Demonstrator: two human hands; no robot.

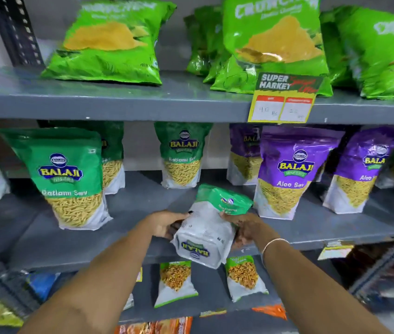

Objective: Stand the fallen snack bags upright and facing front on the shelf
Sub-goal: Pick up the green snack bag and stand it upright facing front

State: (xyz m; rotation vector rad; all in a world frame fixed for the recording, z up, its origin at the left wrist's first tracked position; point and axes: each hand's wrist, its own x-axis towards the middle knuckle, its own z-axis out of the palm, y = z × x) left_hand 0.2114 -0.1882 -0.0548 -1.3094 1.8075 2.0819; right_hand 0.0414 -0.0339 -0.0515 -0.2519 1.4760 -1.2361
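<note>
A green and white Ratlami Sev bag [209, 225] lies tilted at the front edge of the middle shelf [94, 247], its white back and bottom turned toward me and its base overhanging the edge. My left hand [169, 224] grips its left side. My right hand [245, 229] grips its right side, fingers partly hidden behind the bag. Upright Ratlami Sev bags stand at the left [70, 179] and behind [182, 155]. Purple Aloo Sev bags [287, 172] stand upright to the right.
Large green Crunchex bags [111, 42] lean on the top shelf, with a supermarket price tag [285, 97] on its edge. Small snack packets [175, 282] stand on the lower shelf. A perforated steel upright [15, 30] rises at the left.
</note>
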